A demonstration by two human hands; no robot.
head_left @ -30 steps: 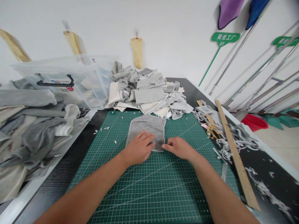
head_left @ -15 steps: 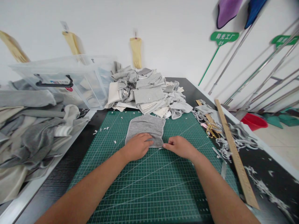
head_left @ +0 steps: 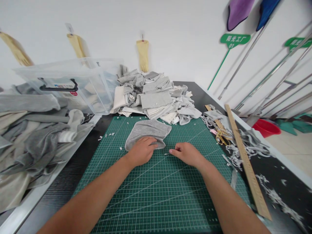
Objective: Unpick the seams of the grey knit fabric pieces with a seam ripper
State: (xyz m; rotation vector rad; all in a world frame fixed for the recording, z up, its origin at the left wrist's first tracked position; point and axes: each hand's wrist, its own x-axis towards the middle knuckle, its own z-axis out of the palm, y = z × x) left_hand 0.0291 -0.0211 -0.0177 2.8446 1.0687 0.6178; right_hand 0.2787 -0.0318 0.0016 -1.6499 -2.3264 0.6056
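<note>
A grey knit cloth piece point(head_left: 148, 128) with a pale edge lies on the green cutting mat point(head_left: 156, 188), its near side wrinkled and partly lifted. My left hand point(head_left: 143, 150) grips its near edge, fingers curled over the fabric and thumb close to them. To the right, apart from the cloth, my right hand point(head_left: 185, 152) is closed in a pinch. From between its thumb and fingers a thin silver pointed tool point(head_left: 167, 154) sticks out toward the left. Most of that tool is hidden in the hand, so its kind does not show.
Behind the mat rises a heap of grey and white cloth pieces point(head_left: 156, 99). A clear plastic bin point(head_left: 95, 87) and more fabric point(head_left: 36, 143) stand left. On the right lie a wooden ruler point(head_left: 246, 159), gold-handled scissors point(head_left: 221, 138) and fabric scraps point(head_left: 234, 154).
My left hand has shifted the cloth slightly left and turned it, bunching its near edge. The cloth's right corner has come away from the silver tool; my right hand has barely moved.
</note>
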